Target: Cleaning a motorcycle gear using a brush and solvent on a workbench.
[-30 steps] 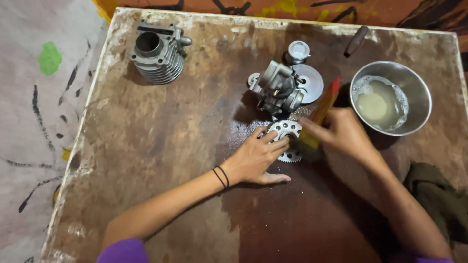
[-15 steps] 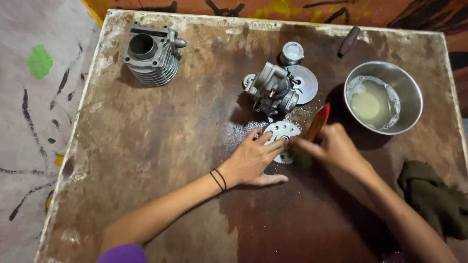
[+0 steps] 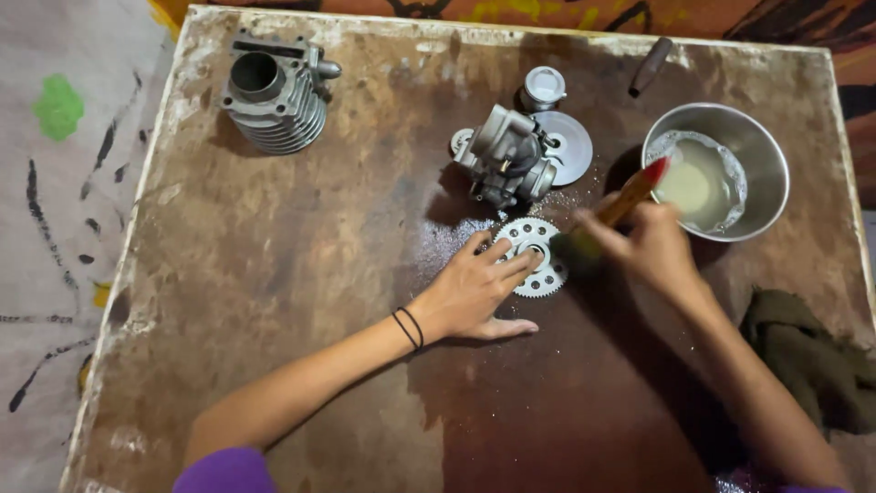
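The left hand [image 3: 474, 292] lies near the middle of the frame, palm down and fingers spread, its fingertips pressing on a flat toothed sprocket [image 3: 532, 253] that rests on the brown, stained counter [image 3: 274, 274]; two thin black bands [image 3: 409, 328] circle its wrist. Just right of the sprocket the right hand [image 3: 650, 248] is closed around a brush [image 3: 620, 206] with an orange handle and a red tip, the handle pointing up and right toward the bowl, the dark bristle end blurred and touching or nearly touching the sprocket's right edge; I cannot tell which. The counter around the sprocket looks wet and shiny. Just above the sprocket stands a grey metal carburettor [image 3: 506, 155], beside a round flat metal disc [image 3: 566, 146] and a small capped cylinder [image 3: 544, 89]. In the upper right of the frame sits a steel bowl [image 3: 762, 151] holding a cloudy, pale liquid; a dark handle-like tool [image 3: 650, 66] lies near the upper edge. In the upper left lies a finned engine cylinder [image 3: 274, 100], well apart from the hands. A dark green cloth [image 3: 812, 365] is bunched at the right edge, beside the right forearm.
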